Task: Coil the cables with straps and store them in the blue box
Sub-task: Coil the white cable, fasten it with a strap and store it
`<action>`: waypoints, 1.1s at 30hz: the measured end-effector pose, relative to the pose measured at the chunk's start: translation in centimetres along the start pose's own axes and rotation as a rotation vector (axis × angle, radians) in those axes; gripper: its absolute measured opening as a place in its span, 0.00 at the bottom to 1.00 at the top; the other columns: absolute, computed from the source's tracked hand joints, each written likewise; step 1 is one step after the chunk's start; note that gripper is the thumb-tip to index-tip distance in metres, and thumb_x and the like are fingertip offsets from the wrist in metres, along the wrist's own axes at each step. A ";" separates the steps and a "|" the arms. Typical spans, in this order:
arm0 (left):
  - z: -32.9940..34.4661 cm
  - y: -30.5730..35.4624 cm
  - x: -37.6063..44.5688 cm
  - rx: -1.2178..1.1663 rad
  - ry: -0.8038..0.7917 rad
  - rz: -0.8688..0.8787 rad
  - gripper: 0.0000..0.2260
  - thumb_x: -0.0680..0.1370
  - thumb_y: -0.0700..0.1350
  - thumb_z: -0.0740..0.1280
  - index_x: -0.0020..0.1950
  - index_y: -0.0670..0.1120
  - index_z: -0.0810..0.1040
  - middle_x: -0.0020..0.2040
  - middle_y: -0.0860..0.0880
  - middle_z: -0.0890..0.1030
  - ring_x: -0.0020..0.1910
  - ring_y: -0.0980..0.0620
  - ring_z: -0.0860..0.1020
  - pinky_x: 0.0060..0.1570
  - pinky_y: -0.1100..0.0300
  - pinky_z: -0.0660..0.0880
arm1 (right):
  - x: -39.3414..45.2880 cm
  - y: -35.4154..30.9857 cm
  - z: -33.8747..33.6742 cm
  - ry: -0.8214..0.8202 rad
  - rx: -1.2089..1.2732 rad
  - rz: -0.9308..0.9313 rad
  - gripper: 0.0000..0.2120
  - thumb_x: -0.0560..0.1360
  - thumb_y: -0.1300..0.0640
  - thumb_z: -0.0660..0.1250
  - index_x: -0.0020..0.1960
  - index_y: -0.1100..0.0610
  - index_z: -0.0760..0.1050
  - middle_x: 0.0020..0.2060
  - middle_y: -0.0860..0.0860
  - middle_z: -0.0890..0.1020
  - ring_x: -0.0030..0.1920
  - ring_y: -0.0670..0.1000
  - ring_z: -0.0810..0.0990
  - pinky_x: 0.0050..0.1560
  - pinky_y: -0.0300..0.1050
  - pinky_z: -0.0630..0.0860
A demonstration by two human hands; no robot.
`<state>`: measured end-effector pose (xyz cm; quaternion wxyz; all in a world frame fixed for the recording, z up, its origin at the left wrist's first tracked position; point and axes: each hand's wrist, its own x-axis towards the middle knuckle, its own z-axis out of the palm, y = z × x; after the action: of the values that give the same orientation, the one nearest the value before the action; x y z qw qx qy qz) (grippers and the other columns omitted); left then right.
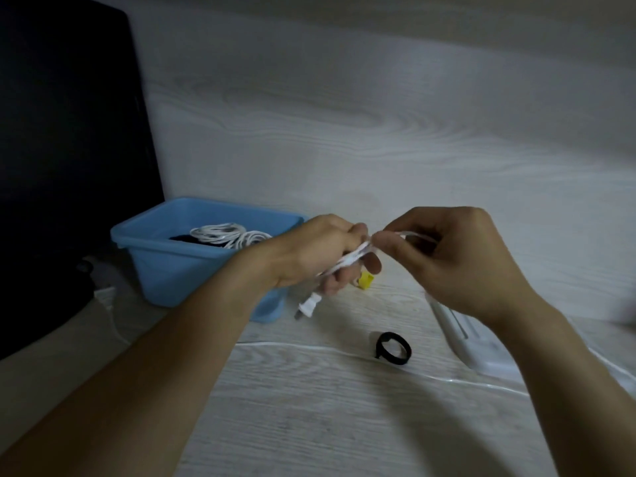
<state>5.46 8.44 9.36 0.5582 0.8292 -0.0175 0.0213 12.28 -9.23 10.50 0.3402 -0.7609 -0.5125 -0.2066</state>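
Cable (pixel 347 261), white, is bunched in your left hand (pixel 320 253) just right of the blue box (pixel 165 266); your right hand (pixel 457 259) fingers pinch its free run. Coiling seems underway; next, reach the black strap (pixel 392 349) nearer you.

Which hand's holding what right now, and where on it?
Both hold the white cable. The left hand grips it just above the plug, which hangs below. The right hand pinches the cable further along, close beside the left.
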 end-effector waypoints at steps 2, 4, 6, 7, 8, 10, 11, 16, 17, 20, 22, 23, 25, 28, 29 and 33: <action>-0.4 0.4 -0.3 -0.153 -0.088 -0.007 0.24 0.84 0.53 0.50 0.44 0.37 0.76 0.23 0.50 0.62 0.21 0.54 0.58 0.24 0.63 0.57 | 0.0 0.2 -0.1 0.009 0.057 0.032 0.13 0.75 0.43 0.69 0.40 0.50 0.83 0.22 0.44 0.75 0.24 0.47 0.71 0.28 0.33 0.63; -0.9 0.8 -0.6 -0.212 -0.169 -0.010 0.25 0.80 0.60 0.52 0.38 0.41 0.75 0.22 0.52 0.59 0.19 0.56 0.55 0.22 0.64 0.54 | 0.1 0.0 -0.1 0.017 0.120 0.044 0.14 0.74 0.42 0.69 0.38 0.51 0.82 0.23 0.47 0.76 0.24 0.48 0.71 0.27 0.37 0.64; -1.1 0.9 -0.9 -0.241 -0.202 0.002 0.22 0.78 0.59 0.55 0.33 0.45 0.72 0.22 0.53 0.59 0.19 0.57 0.55 0.21 0.64 0.54 | 0.1 -0.3 0.1 0.023 0.158 0.044 0.14 0.74 0.42 0.68 0.38 0.52 0.81 0.24 0.52 0.76 0.24 0.51 0.72 0.27 0.42 0.66; -1.1 0.9 -0.9 -0.259 -0.197 0.001 0.21 0.79 0.57 0.56 0.31 0.46 0.71 0.21 0.53 0.59 0.19 0.57 0.55 0.21 0.64 0.53 | 0.1 -0.4 0.2 0.027 0.167 0.045 0.14 0.74 0.42 0.68 0.38 0.51 0.80 0.24 0.53 0.76 0.25 0.53 0.72 0.28 0.44 0.67; -1.1 0.8 -0.8 -0.275 -0.179 -0.003 0.21 0.80 0.55 0.56 0.30 0.47 0.69 0.21 0.53 0.59 0.19 0.57 0.55 0.21 0.63 0.52 | 0.1 -0.4 0.2 0.031 0.165 0.048 0.14 0.75 0.43 0.67 0.38 0.51 0.80 0.24 0.54 0.77 0.25 0.54 0.72 0.29 0.46 0.68; -1.3 0.8 -0.8 -0.305 -0.125 0.003 0.20 0.81 0.53 0.55 0.30 0.48 0.65 0.21 0.53 0.58 0.19 0.57 0.54 0.22 0.62 0.51 | 0.2 -0.2 0.1 0.040 0.148 0.063 0.14 0.76 0.43 0.66 0.38 0.50 0.79 0.25 0.56 0.77 0.26 0.55 0.72 0.29 0.46 0.68; -1.4 0.9 -0.8 -0.326 -0.102 0.013 0.20 0.81 0.53 0.56 0.30 0.48 0.64 0.21 0.53 0.58 0.19 0.57 0.54 0.22 0.63 0.51 | 0.2 0.0 0.0 0.043 0.139 0.072 0.14 0.76 0.43 0.66 0.38 0.50 0.78 0.25 0.56 0.77 0.25 0.53 0.71 0.28 0.43 0.67; -1.9 1.4 -0.9 -0.580 -0.039 0.087 0.19 0.77 0.55 0.58 0.27 0.50 0.66 0.20 0.53 0.57 0.17 0.57 0.55 0.20 0.63 0.53 | 0.2 0.1 -0.6 0.008 0.110 0.088 0.13 0.80 0.47 0.62 0.45 0.52 0.81 0.26 0.50 0.77 0.23 0.43 0.71 0.28 0.30 0.65; -1.9 1.5 -0.7 -0.665 -0.024 0.107 0.20 0.79 0.54 0.57 0.27 0.50 0.66 0.20 0.53 0.57 0.17 0.57 0.55 0.19 0.63 0.53 | 0.2 0.0 -0.5 0.002 0.106 0.088 0.13 0.81 0.48 0.61 0.47 0.52 0.81 0.26 0.49 0.78 0.24 0.43 0.72 0.29 0.30 0.66; -1.8 1.7 -0.3 -0.898 0.042 0.173 0.23 0.83 0.53 0.52 0.28 0.50 0.66 0.19 0.54 0.58 0.16 0.57 0.56 0.17 0.63 0.55 | 0.2 0.2 -0.3 -0.031 0.088 0.109 0.11 0.83 0.52 0.59 0.51 0.52 0.80 0.28 0.49 0.78 0.25 0.42 0.73 0.30 0.30 0.66; -1.7 1.8 -0.1 -1.015 0.099 0.204 0.22 0.83 0.52 0.52 0.29 0.49 0.65 0.19 0.54 0.58 0.16 0.57 0.56 0.17 0.64 0.55 | 0.1 0.5 -0.1 -0.061 0.074 0.120 0.10 0.83 0.55 0.59 0.53 0.52 0.79 0.28 0.50 0.79 0.25 0.43 0.73 0.30 0.31 0.67; -1.5 1.7 0.0 -1.072 0.128 0.212 0.22 0.83 0.52 0.52 0.29 0.49 0.65 0.19 0.54 0.58 0.16 0.57 0.56 0.17 0.64 0.54 | 0.1 0.6 0.0 -0.075 0.061 0.121 0.09 0.83 0.56 0.59 0.55 0.52 0.78 0.28 0.49 0.79 0.26 0.43 0.74 0.31 0.31 0.67; -1.0 1.4 0.3 -1.192 0.184 0.205 0.21 0.83 0.50 0.52 0.29 0.49 0.65 0.20 0.54 0.57 0.16 0.57 0.55 0.18 0.63 0.53 | 0.1 0.7 0.3 -0.115 0.034 0.120 0.10 0.83 0.58 0.58 0.57 0.52 0.77 0.29 0.48 0.79 0.28 0.42 0.75 0.32 0.31 0.68; -0.3 1.0 0.5 -1.334 0.259 0.173 0.18 0.80 0.49 0.53 0.29 0.48 0.64 0.21 0.54 0.57 0.17 0.56 0.55 0.19 0.63 0.53 | -0.1 0.8 0.8 -0.211 -0.011 0.124 0.11 0.83 0.58 0.56 0.61 0.51 0.75 0.31 0.50 0.81 0.29 0.41 0.76 0.33 0.31 0.68; -0.2 1.0 0.6 -1.370 0.279 0.173 0.17 0.79 0.48 0.53 0.30 0.48 0.64 0.21 0.54 0.58 0.17 0.56 0.55 0.19 0.63 0.54 | -0.1 0.8 0.9 -0.237 -0.018 0.132 0.12 0.83 0.58 0.56 0.62 0.51 0.74 0.32 0.51 0.82 0.28 0.41 0.75 0.33 0.33 0.69; -0.8 0.9 1.1 -1.504 0.335 0.217 0.16 0.81 0.43 0.52 0.33 0.46 0.68 0.23 0.54 0.62 0.19 0.56 0.59 0.21 0.65 0.59 | -0.1 1.4 0.8 -0.287 -0.064 0.183 0.13 0.84 0.57 0.55 0.64 0.52 0.74 0.34 0.52 0.82 0.28 0.46 0.76 0.34 0.40 0.71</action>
<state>6.45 8.81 10.53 0.9607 0.2072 -0.0239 0.1832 13.55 -9.09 9.49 0.2565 -0.8364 -0.4777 -0.0800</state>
